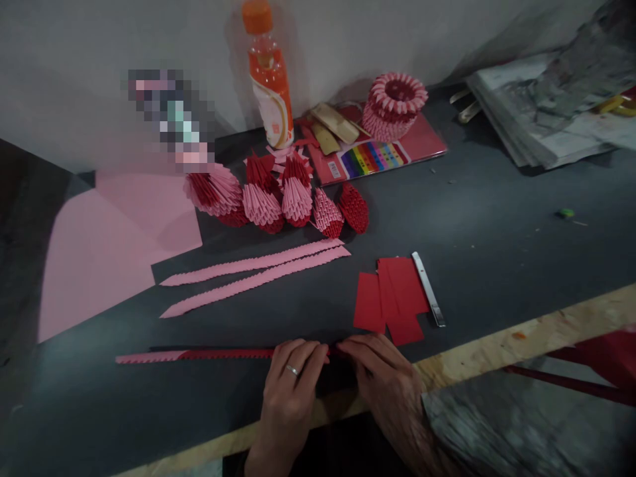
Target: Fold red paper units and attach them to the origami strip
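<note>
Nearest the camera, the bare left hand [293,381], a silver ring [292,370] on one finger, reaches in from the lower edge with its fingers closed on a long, narrow pink-and-red paper strip with a toothed edge [223,355]. The bare right hand [385,371] comes in beside it, fingers bent and their tips at the strip's right end; its thumb is hidden, so whether it pinches the paper cannot be told. The strip lies low along the near side of the dark grey tabletop [487,225], running from the hands toward 9 o'clock, its far end pink. Taking the hands as the centre, overlapping red paper rectangles [397,295] lie at 2 o'clock, with a slim silver metal cutter [428,289] along their right side. Between 10 and 11 o'clock are two pink scalloped paper strips [253,278], and beyond them at 10, large pink paper sheets [109,232]. Folded red-and-pink paper cones [297,192] stretch in a row around 11 o'clock. Behind them, between 11 and 12, stands an orange-capped plastic bottle of orange drink [271,86]. Between 12 and 1, a round pink-and-red folded-paper vessel [395,106] sits on a red packet with a rainbow band [422,142].
</note>
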The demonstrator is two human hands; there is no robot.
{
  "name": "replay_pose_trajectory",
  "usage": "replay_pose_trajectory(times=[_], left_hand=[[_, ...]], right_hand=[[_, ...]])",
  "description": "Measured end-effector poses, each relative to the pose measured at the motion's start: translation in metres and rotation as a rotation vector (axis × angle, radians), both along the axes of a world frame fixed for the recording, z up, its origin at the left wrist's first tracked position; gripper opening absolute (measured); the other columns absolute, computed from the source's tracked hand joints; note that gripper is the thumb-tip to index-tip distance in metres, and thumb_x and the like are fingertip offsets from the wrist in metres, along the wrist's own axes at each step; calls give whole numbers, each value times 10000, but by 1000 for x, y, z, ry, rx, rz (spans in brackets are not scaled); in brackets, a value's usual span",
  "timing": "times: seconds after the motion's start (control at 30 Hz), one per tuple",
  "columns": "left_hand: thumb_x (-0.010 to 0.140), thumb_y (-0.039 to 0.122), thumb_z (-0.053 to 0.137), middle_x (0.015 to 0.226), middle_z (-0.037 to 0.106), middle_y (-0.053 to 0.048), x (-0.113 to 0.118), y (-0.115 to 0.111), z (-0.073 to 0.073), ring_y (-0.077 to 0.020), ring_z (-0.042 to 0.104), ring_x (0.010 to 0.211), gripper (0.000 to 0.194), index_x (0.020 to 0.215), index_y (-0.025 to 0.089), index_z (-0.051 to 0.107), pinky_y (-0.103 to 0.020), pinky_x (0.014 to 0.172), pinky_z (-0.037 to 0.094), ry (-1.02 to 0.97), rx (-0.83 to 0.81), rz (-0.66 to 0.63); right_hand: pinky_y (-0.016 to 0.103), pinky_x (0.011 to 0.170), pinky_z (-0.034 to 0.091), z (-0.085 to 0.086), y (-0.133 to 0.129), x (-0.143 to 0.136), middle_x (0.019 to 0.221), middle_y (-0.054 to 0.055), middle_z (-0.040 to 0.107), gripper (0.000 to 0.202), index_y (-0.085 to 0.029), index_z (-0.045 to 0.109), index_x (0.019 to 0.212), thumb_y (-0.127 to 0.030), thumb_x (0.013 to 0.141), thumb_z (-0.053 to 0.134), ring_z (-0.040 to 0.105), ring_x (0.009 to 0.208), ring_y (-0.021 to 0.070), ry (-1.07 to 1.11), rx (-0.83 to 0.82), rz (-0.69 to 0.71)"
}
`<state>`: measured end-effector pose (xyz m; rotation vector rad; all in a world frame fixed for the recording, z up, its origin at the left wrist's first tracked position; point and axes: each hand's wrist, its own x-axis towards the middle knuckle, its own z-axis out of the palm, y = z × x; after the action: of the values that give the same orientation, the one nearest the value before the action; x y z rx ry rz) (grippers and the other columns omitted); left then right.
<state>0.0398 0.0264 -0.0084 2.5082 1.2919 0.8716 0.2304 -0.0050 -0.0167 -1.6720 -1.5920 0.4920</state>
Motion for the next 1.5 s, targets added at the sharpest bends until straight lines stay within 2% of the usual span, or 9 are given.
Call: replay_pose_trajectory(times=[0.3,0.47,0.67,0.9,1.1,1.23,1.37,1.5], left_hand=[[1048,-8,647,1111,911,-82,-1,-1,1,-226,828,1050,329,1279,153,818,-365,974,695,-4,2,-12],[1045,2,651,1153,914,-80,-3,-5,-2,-237,831,1081,365,1308,191,819,-389,1007,690,-21,-47,-2],[1059,9,641,1167,910,-93,-5,-8,-5,-252,817,1105,341,1311,170,806,-412,1028,684,6,-65,-11],[1051,14,652,1187,909,-86,-5,-9,-7,-251,816,1129,363,1325,195,806,-418,1059,679,13,-89,-3],[1095,19,597,1155,898,-90,-2,-7,-1,-236,790,1114,321,1303,151,803,-389,1030,680,11,-54,1],[1107,46,601,1169,894,-111,-3,-7,1,-247,787,1132,303,1319,126,802,-404,1051,673,31,-63,-17],[1125,107,613,1171,904,-109,-3,-9,-1,-248,795,1130,281,1333,139,798,-412,1050,676,24,-75,-8],[1115,83,616,1170,921,-76,-2,-10,-4,-237,809,1127,297,1327,178,803,-405,1054,676,21,-84,15]], right_hand=[[342,832,759,-2,1,1,1016,-10,897,391,-373,833,1131,-77,1053,590,865,897,223,-35,-25,46],[318,822,747,1,10,2,1013,-13,907,400,-365,860,1096,-78,1068,582,853,881,207,-62,-4,54],[302,829,750,4,12,4,1009,1,904,365,-327,860,1091,-78,1067,593,847,878,204,-86,-8,88],[307,861,749,6,10,7,1068,22,914,359,-304,846,1158,-77,1070,583,847,916,210,-110,-8,148],[313,840,741,4,2,8,1028,26,923,348,-257,832,1213,-145,1130,513,860,872,201,-222,161,136],[314,804,699,5,-7,7,1042,38,938,411,-217,823,1245,-125,1159,432,874,861,185,-357,239,141],[323,813,670,7,-10,8,983,-16,936,381,-263,804,1315,-87,1124,526,869,808,170,-367,275,142],[313,797,666,4,-12,9,967,-41,925,502,-349,761,1461,-64,1072,620,858,792,171,-170,215,131]])
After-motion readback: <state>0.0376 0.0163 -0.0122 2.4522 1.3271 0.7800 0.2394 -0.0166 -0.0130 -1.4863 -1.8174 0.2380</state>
